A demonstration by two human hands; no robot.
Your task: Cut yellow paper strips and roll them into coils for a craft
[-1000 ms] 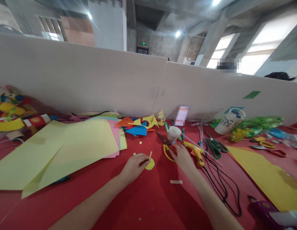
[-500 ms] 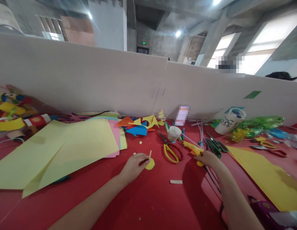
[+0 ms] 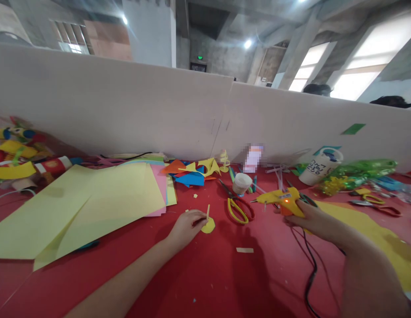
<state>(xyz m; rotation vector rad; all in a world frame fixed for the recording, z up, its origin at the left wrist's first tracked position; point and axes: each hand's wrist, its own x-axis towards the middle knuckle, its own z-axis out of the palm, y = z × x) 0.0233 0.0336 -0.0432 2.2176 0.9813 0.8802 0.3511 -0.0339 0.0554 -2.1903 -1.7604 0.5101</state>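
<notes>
My left hand (image 3: 187, 227) rests low over the red table, fingers pinched on a thin pale-yellow paper strip (image 3: 208, 212). The strip stands upright on a small yellow paper disc (image 3: 210, 226), which lies flat; whether the two are joined I cannot tell. My right hand (image 3: 313, 217) is closed around the handle of a yellow hot glue gun (image 3: 280, 197), raised above the table with its nozzle toward the left and a small orange light glowing on its side. Its black cord (image 3: 312, 274) trails down the table. A short pale paper strip (image 3: 244, 250) lies nearer to me.
Scissors with yellow and red handles (image 3: 237, 212) lie between my hands, beside a white paper cup (image 3: 241, 183). Large pale-yellow sheets (image 3: 119, 190) cover the left; orange-yellow sheets (image 3: 367, 229) lie right. A white partition (image 3: 142, 110) bounds the table's back.
My right hand has lifted the glue gun off the table, its nozzle now pointing left. My left hand keeps its place with the strip and disc.
</notes>
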